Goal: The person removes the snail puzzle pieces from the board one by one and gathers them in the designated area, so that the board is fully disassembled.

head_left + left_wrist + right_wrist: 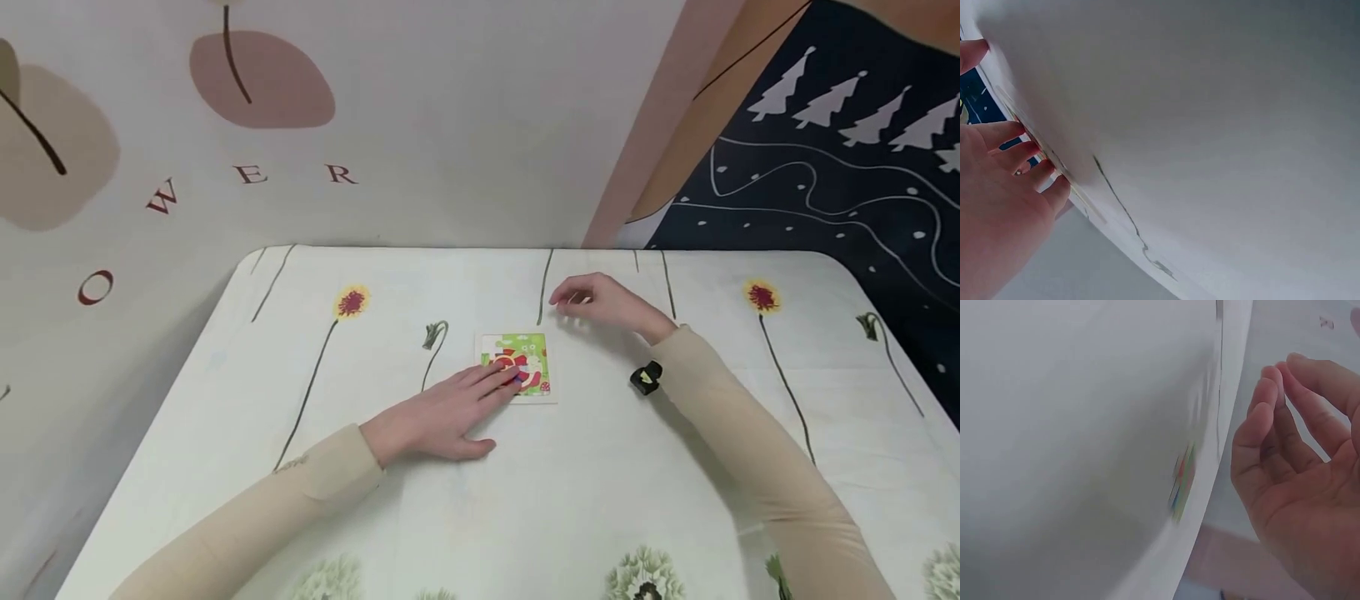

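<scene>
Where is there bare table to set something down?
Free: the near stretch of tablecloth between left sleeve and right sleeve; also outward from each sleeve to that side's edge. Crowded: the puzzle, with left hand on it, right hand past its far-right corner.

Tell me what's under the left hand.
The left hand lies over a floral tablecloth and part of a cartoon picture board. Green and red artwork shows above and right; whatever the hand covers is hidden.

left sleeve (pixel 258 521): beige, faint marking (pixel 291 463) | right sleeve (pixel 765 458): beige, black device (pixel 647 378) at cuff (pixel 678 348)
</scene>
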`<state>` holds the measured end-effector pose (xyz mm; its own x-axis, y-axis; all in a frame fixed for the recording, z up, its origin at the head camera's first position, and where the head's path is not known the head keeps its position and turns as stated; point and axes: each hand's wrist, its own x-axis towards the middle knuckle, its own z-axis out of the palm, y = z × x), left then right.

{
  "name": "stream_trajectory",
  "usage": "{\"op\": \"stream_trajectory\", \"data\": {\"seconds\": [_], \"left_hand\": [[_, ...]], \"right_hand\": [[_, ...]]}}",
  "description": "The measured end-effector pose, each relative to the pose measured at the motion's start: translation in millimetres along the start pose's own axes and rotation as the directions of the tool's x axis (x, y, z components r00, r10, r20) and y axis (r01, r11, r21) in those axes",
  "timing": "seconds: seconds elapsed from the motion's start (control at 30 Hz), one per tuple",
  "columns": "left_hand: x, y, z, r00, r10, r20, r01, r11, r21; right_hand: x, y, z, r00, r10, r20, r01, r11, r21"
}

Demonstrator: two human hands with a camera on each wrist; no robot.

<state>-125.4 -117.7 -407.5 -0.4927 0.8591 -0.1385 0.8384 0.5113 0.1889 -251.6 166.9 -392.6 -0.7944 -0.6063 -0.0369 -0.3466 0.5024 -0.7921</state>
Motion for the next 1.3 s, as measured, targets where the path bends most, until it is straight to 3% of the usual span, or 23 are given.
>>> {"op": "stream_trajectory", "data": {"seconds": [0.53, 0.73, 1.03, 1.3], "left_hand": [[1.4, -4.5, 2.2, 1.000, -0.015, 0.025, 0.016, 0.999, -0.039], [2.3, -5.1, 0.9, 1.000, -0.002, 0.010, 0.002, 1.000, -0.022], [6.4, -6.2, -3.1, 1.000, -0.011, 0.029, 0.012, 0.998, -0.057], [17.1, -1.2, -5.3, 1.000, 0.005, -0.018, -0.006, 0.998, -0.055]], "right_hand": [[23.5, -24.4, 45.0, 0.987, -0.040, 0.157, 0.043, 0.999, -0.017], [30.1, -27.0, 49.9, 0.978, -0.064, 0.199, 0.069, 0.998, -0.015], [29.1, -26.3, 49.5, 0.973, -0.011, 0.228, 0.026, 0.998, -0.062], [29.1, -26.4, 51.5, 0.962, -0.065, 0.265, 0.088, 0.993, -0.077]]}}
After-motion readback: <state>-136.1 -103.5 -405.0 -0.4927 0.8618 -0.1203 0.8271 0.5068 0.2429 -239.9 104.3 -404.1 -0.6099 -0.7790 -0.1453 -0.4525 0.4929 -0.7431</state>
